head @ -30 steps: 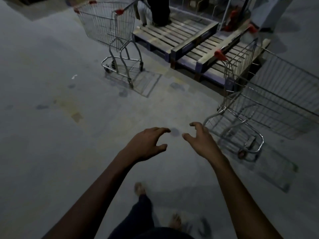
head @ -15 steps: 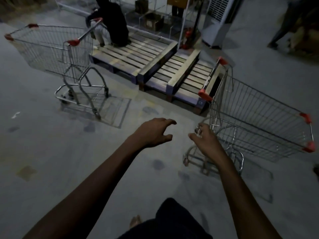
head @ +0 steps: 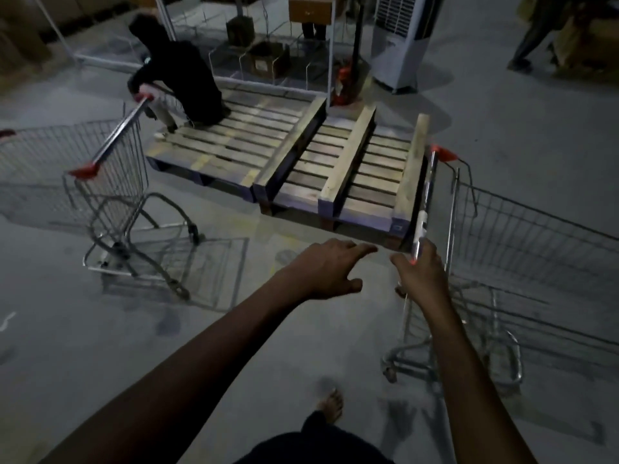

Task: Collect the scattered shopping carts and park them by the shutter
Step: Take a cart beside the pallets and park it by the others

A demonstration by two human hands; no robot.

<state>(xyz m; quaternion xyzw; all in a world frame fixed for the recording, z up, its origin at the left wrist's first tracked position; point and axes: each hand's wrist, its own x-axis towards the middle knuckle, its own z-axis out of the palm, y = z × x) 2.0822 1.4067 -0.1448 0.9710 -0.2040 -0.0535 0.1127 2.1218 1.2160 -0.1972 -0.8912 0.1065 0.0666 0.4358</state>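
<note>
Counted 2 shopping carts, both wire w/ red handle caps. Left cart (head: 100,182) at 9 o'clock on the concrete floor (head: 83,363), well apart from both hands. Right cart (head: 522,249) at 3 o'clock, handle bar (head: 424,202) turned toward centre. Right hand (head: 420,276) on near end of that bar, fingers prob. curled round it; too dim to confirm. Left hand (head: 330,269) at centre, holding nothing, fingers spread wide, just beside the right. Also 2 wooden pallets (head: 351,175) side by side at 12 o'clock; 1 person in dark clothes (head: 181,75) crouched on the left one; 1 white air cooler (head: 398,38) at 1 o'clock.
</note>
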